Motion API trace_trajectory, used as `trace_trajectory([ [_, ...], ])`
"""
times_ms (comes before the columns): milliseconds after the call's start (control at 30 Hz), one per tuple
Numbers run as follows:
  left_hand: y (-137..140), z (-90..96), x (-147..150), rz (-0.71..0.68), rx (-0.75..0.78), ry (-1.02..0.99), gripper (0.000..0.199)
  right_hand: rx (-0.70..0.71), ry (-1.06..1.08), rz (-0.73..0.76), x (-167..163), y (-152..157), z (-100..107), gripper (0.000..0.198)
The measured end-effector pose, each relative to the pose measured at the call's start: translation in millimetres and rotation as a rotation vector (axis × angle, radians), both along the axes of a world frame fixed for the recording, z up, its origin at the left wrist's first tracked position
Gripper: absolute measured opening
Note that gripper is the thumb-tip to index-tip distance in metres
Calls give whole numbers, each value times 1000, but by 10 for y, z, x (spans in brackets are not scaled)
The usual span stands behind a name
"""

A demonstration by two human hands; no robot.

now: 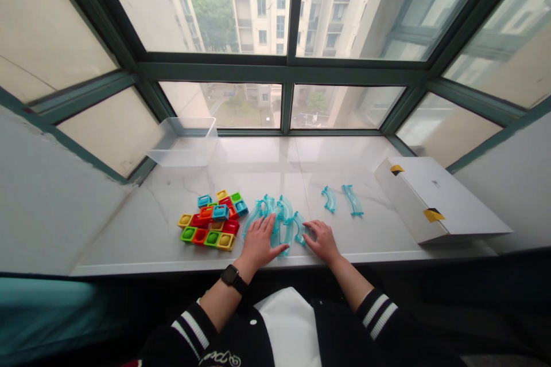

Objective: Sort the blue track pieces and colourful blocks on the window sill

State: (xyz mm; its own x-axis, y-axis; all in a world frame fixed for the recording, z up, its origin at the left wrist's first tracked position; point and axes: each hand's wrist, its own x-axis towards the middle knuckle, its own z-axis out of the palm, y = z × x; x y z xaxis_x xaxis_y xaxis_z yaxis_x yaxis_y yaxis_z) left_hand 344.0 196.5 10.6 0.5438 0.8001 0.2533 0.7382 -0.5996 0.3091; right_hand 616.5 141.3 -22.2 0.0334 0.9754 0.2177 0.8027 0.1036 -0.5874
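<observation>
White marbled stone windowsill [258, 152]: your left hand [260, 237] spreads, gripping nothing visible, over heaped translucent-blue curved plastic tracks [282, 219] — press lightly; your right hand [321, 239], half-curled, meets their edge — hold unclear.

Track pieces [284, 209]: translucent plastic, smooth, glossy. Blocks [220, 212], left: opaque moulded plastic, glossy. Bin [183, 157], far left: translucent plastic, smooth. Worktop [258, 166]: polished, stone-like, veined, reflective. Box [447, 192], right: smooth, matt, card-like. Window panes [262, 106]: glass. Window frame [215, 71]: painted-metal look. Sleeves [379, 315], near: matt cloth.
</observation>
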Motion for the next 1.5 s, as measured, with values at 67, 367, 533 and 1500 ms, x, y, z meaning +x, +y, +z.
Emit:
trace_trajectory([
  [67,-19,24,8,9,-1,6,103,5,-4,8,3,-2,2,33],
  [367,-25,32,20,27,7,-15,83,-42,14,-8,-5,10,21,34],
  [533,-22,10,22,47,3,-8,75,2,64,-26,36,21,-30,35],
  [1500,14,158,-19,39,-11,30,58,-150,663,-16,-146,69,414,44],
])
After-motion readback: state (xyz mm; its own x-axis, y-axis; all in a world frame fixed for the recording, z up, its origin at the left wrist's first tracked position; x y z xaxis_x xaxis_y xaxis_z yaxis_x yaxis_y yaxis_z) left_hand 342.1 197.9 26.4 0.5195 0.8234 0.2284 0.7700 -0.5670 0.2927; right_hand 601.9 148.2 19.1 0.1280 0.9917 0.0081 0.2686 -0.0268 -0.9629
